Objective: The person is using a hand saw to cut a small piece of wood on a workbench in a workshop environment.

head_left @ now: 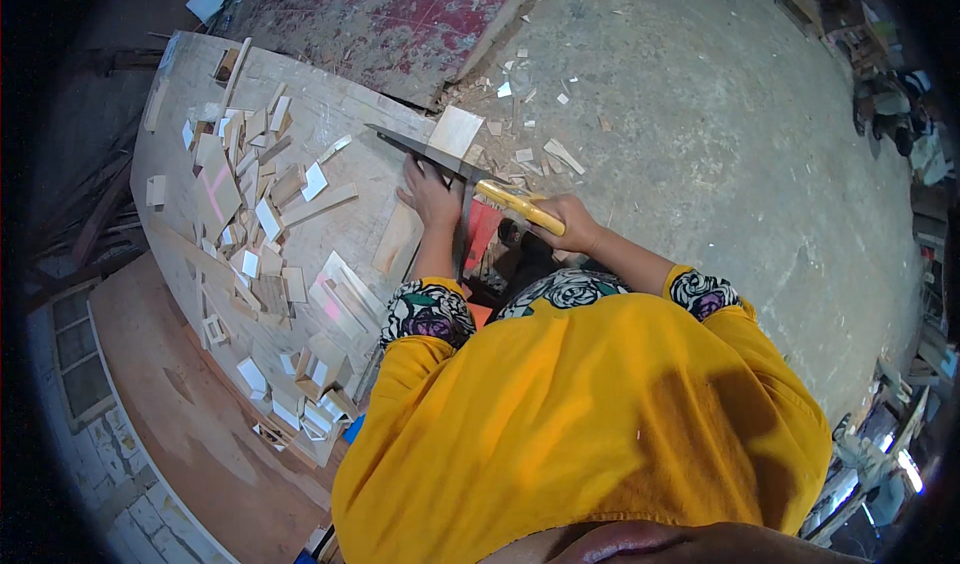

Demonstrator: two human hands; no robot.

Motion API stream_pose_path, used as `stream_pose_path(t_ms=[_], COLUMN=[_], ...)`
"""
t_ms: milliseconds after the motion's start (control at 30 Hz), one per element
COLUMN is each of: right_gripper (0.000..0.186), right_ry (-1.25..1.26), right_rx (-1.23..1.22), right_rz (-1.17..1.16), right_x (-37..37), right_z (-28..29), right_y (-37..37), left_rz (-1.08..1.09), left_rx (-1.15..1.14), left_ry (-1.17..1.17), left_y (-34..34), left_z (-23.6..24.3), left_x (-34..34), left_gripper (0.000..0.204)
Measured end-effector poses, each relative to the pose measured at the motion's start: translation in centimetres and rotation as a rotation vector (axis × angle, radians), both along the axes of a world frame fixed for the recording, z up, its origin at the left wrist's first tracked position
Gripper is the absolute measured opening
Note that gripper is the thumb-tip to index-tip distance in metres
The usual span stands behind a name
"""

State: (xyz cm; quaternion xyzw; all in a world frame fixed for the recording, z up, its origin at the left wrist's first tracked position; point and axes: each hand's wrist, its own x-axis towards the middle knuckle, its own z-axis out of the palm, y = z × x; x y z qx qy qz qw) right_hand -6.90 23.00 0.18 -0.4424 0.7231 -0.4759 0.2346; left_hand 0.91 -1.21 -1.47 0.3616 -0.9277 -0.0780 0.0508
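Our right hand grips the saw mid-frame; its blade obscures our left hand's fingertips, whose hold we cannot tell.

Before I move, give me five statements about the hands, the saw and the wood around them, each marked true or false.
1. The right hand grips the saw by its handle. True.
2. The left hand is far from the saw's blade. False: it is close beside the blade.
3. The saw's handle is blue. False: it is yellow.
4. Pale wood scraps lie on the grey floor. True.
5. The wood pieces on the tabletop form one neat stack. False: they lie loosely jumbled, at many angles.
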Motion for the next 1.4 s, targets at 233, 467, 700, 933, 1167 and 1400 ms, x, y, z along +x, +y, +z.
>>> stream_pose_path(t_ms=[233, 467, 700, 933, 1167, 1400], right_gripper=[0.019, 0.017, 0.018, 0.016, 0.013, 0.011], right_ry=[-0.04, -0.144, -0.167, -0.179, -0.061, -0.057], right_rx=[-0.026, -0.002, 0.111, -0.039, 0.04, 0.055], right_rz=[-0.017, -0.036, -0.053, -0.082, 0.009, -0.011], right_x=[0.2, 1.5, -1.0, 1.2, 2.1, 3.1], right_z=[1.2, 1.5, 2.0, 3.2, 4.5, 3.6], right_y=[0.3, 4.8, -3.5, 3.2, 3.8, 4.7], left_rz=[-0.09, -0.212, -0.165, -0.155, -0.216, -0.196], left_rx=[-0.009, -0.024, -0.065, -0.08, -0.005, -0.052], left_ry=[0.254, 0.463, 0.478, 0.441, 0.467, 0.438], left_y=[-1.3, -1.4, -1.8, -2.0, -2.2, -0.8], left_z=[-1.9, -1.4, -1.9, -1.0, -1.1, 0.1], left_x=[-0.6, -0.1, -0.5, -0.5, 0.9, 2.1], left_gripper=[0.056, 0.043, 0.036, 0.033, 0.032, 0.033])
